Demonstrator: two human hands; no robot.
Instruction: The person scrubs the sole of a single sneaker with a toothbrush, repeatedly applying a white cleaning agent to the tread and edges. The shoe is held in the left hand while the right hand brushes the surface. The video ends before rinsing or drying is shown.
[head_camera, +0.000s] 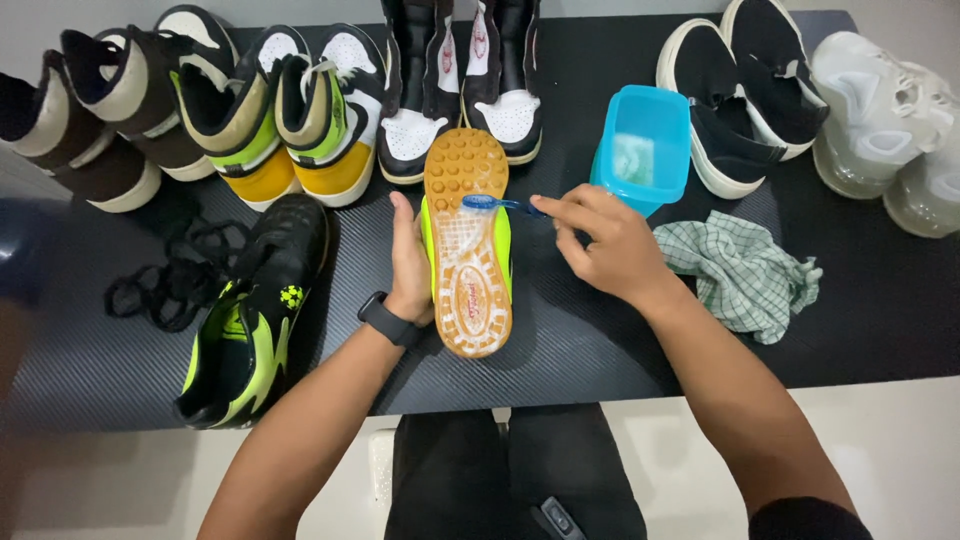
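Observation:
My left hand (408, 265) grips a neon-green shoe (468, 240) from its left side, holding it sole-up so the orange studded sole faces me. My right hand (605, 243) holds a blue toothbrush (497, 205) whose head rests on the middle of that sole, which looks wet and foamy. The matching black and neon-green shoe (250, 320) lies upright on the dark table (600, 340) to the left, with loose black laces (175, 275) beside it. A black watch is on my left wrist.
A blue plastic tub (643, 145) with liquid stands just beyond my right hand. A crumpled green checked cloth (745, 270) lies at right. Several pairs of sneakers line the table's far edge, including black slip-ons (740, 85) and pale translucent shoes (885, 115).

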